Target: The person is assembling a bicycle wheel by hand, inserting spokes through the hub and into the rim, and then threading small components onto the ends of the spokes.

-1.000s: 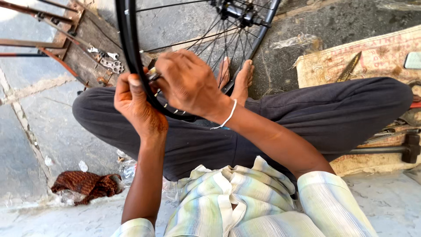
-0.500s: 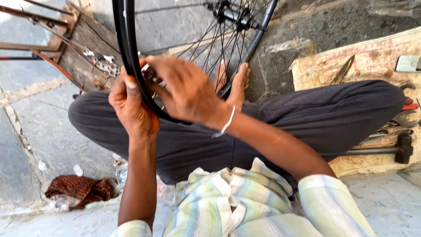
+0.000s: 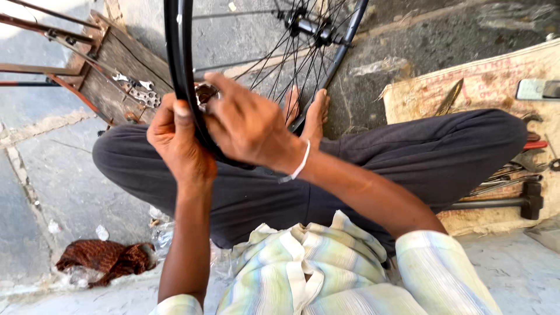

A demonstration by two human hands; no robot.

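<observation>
Sat cross-legged on the stone floor in dark grey trousers and a pale striped shirt, bare feet tucked against the far side of the wheel. Held a black metal bicycle wheel rim with thin silver spokes upright over the lap, its dark hub up near the top edge of view. Rim looked glossy black, narrow, no tyre visible on it, spokes fanning from the hub down to the near arc.

Left hand wrapped around the rim from the outside, thumb pressed flat on its outer face, fingers curled shut behind it. Right hand, white band at the wrist, laid over the rim's inner side just beside the left one, fingers bent and closed on the rim; couldn't tell if anything small was pinched under them.

Weathered wooden board with a metal multi-spanner lay off toward the floor's far left. Crumpled brown rag near the left knee. Burlap sack on the right carrying a black hammer and other hand tools.
</observation>
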